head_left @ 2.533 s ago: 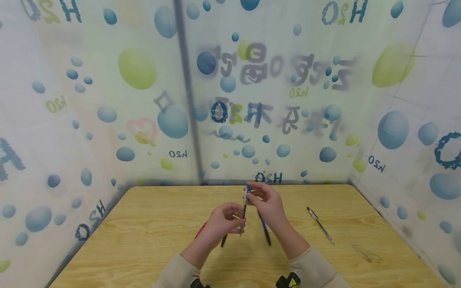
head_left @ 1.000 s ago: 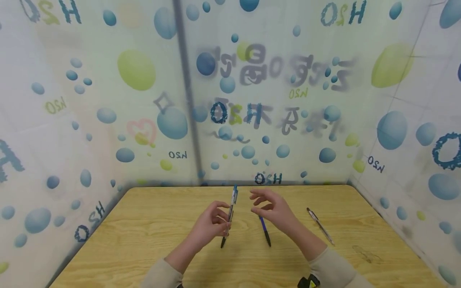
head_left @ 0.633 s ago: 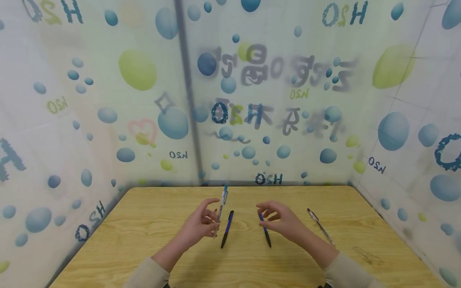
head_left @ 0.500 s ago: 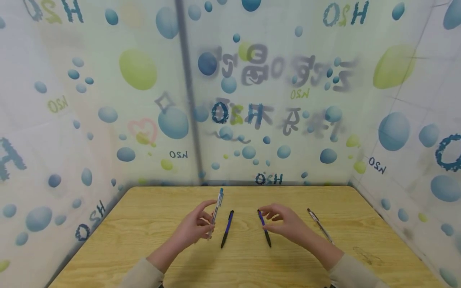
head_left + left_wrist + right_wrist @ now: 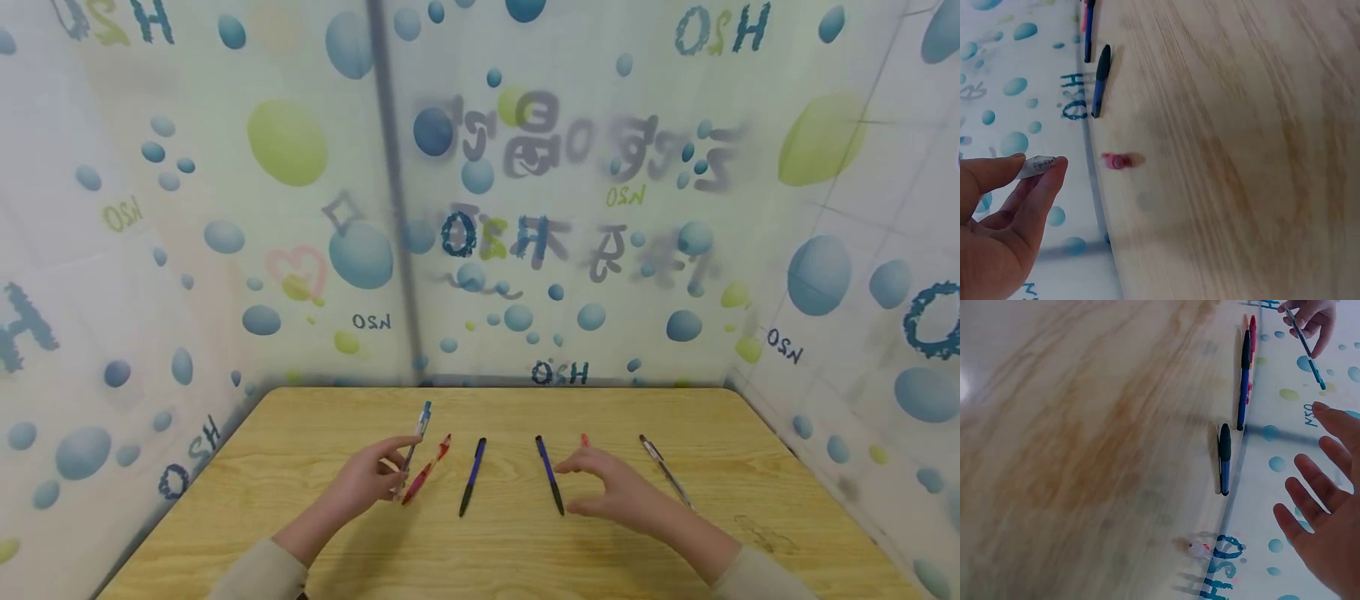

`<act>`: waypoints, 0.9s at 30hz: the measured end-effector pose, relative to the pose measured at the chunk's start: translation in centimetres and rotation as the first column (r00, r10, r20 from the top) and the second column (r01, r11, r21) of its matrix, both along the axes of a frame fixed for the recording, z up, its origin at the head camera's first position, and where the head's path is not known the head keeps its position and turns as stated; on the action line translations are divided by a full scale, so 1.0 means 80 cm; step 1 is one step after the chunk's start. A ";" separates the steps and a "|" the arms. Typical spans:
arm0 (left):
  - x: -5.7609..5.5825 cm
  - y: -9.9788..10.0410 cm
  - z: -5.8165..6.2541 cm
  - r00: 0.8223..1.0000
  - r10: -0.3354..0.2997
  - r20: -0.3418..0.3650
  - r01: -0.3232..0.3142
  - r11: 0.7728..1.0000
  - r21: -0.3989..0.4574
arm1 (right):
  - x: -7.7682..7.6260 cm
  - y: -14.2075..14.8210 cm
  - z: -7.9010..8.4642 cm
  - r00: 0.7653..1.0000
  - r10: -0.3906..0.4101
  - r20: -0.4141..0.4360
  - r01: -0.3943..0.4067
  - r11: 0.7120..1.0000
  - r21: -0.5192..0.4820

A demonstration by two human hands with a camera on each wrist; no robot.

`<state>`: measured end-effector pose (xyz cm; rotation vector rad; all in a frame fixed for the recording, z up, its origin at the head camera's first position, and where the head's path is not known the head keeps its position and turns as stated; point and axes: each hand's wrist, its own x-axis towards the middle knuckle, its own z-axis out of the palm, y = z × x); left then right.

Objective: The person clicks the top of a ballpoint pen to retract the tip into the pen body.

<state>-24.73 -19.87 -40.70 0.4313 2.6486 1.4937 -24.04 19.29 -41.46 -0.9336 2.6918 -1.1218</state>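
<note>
My left hand (image 5: 363,483) pinches a clear pen with a light-blue top (image 5: 423,423) between thumb and fingers, tilted above the table. Its pale tip end (image 5: 1038,165) shows in the left wrist view. Close beside it lies a red pen (image 5: 426,472). Holding nothing, my right hand (image 5: 626,492) hovers over the table, thumb and fingers spread apart. Just left of it lies a blue pen with a black grip (image 5: 550,473). The red end of another pen (image 5: 585,438) peeks out behind the right hand; the rest is hidden.
A second blue pen (image 5: 472,477) lies between the hands on the wooden table (image 5: 322,425). To the right lies a clear pen with a dark top (image 5: 666,468), partly covered by the right forearm. A bubble-patterned curtain (image 5: 480,342) stands behind the table.
Both hands held the blue-topped pen earlier; the right hand let go and moved right and toward the front. The left hand carried the pen left and lower, uncovering the red pen.
</note>
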 end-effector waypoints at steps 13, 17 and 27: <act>-0.021 -0.032 -0.011 1.000 -0.025 -0.009 0.024 0.988 -0.153 | 0.006 0.016 -0.006 0.997 0.070 -0.039 -0.065 0.991 0.116; -0.031 -0.037 -0.013 1.000 -0.027 0.008 0.028 0.971 -0.237 | 0.009 0.021 -0.009 0.997 0.070 -0.020 -0.067 0.990 0.125; -0.043 -0.050 -0.016 1.000 -0.008 -0.005 0.005 0.912 -0.410 | 0.015 0.023 -0.010 0.996 0.089 0.018 -0.091 0.986 0.141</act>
